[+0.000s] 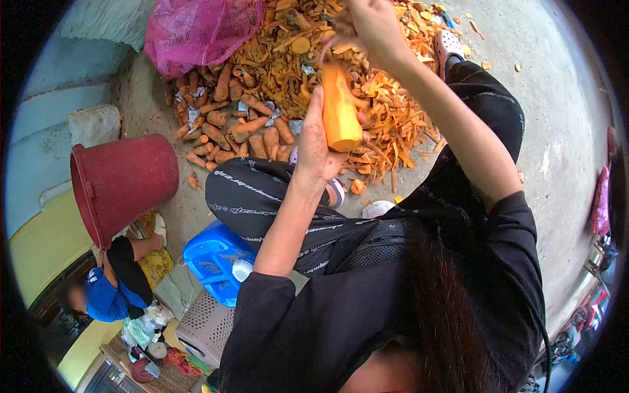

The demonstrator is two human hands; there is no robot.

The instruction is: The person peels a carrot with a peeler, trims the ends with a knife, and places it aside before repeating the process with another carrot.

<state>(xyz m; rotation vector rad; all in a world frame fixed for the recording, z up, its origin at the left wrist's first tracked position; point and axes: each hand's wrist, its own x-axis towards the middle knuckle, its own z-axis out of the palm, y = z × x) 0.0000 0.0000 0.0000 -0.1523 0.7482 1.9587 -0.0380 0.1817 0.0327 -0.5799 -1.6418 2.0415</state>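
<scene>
My left hand [313, 141] is wrapped round a thick, peeled orange carrot [342, 118], its flat cut end towards me. Just beyond the carrot's far end is my right hand [375, 29], fingers closed and smeared by motion. Whatever it grips is too blurred to name. Below both hands spreads a heap of orange peelings [386, 121], with darker, browner strips farther back. Unpeeled carrots [246, 128] lie on the ground to the left of the heap, with scraps of pale paper among them.
A pink mesh sack [196, 33] stands at the back left. Left of me are a tipped red bucket [128, 187], a blue jerrycan [219, 259] and a grey perforated crate [206, 327]. Another person [114, 288] in blue sits farther left. Concrete floor [557, 118] extends to the right.
</scene>
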